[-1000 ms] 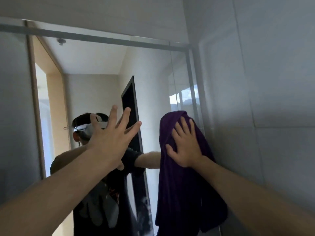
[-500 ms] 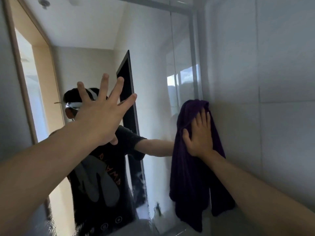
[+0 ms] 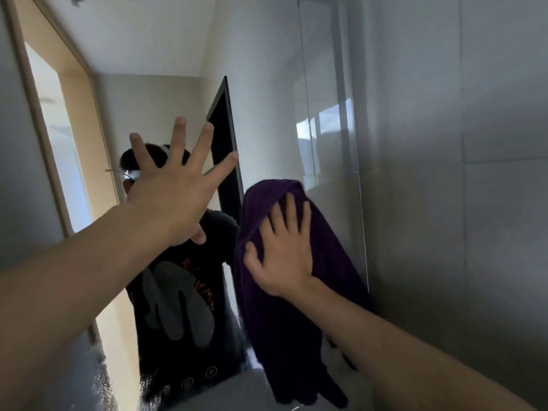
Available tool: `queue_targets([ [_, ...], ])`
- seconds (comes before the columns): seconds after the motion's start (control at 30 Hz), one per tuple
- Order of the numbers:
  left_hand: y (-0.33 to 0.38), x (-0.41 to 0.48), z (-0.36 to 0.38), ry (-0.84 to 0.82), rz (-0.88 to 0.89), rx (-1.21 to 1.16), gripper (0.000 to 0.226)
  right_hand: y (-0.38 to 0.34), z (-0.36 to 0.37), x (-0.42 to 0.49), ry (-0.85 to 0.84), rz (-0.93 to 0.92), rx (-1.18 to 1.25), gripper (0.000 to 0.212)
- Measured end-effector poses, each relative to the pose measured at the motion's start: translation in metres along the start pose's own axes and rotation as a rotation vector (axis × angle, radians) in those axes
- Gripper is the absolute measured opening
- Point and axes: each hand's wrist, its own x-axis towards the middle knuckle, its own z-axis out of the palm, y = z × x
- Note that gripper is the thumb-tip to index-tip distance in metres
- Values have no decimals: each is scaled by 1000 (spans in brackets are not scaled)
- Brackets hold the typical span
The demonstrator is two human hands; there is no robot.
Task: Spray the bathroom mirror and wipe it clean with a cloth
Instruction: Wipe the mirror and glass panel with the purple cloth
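Observation:
The bathroom mirror (image 3: 267, 84) fills the wall ahead and reflects a person, a doorway and a dark door. A dark purple cloth (image 3: 284, 321) hangs against the glass near the mirror's right edge. My right hand (image 3: 284, 250) presses flat on the upper part of the cloth with its fingers straight and spread. My left hand (image 3: 175, 185) is raised at the left with fingers spread wide, palm toward the glass; I cannot tell whether it touches the mirror. Spray droplets mist the glass at the lower left (image 3: 98, 378). No spray bottle is in sight.
A grey tiled wall (image 3: 459, 173) meets the mirror's right edge at a corner. A pale counter or basin edge (image 3: 237, 387) shows at the bottom, under the hanging cloth.
My right hand has slid the cloth leftward and downward from the mirror's right edge. The view has tilted down. My left hand stays raised and spread.

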Motion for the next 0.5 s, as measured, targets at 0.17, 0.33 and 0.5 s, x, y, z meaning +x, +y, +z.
queue_targets([
  [0.17,-1,-3,-3,-1,-9,-10,152,25,-5,-27,-101,-399,-11,69],
  [0.33,0,-5,-8,-21,-10,-36,150,91,-7,-42,-214,-197,-117,67],
  [0.5,-1,-7,-8,-12,19,-53,148,126,-5,-77,-314,191,-124,68],
])
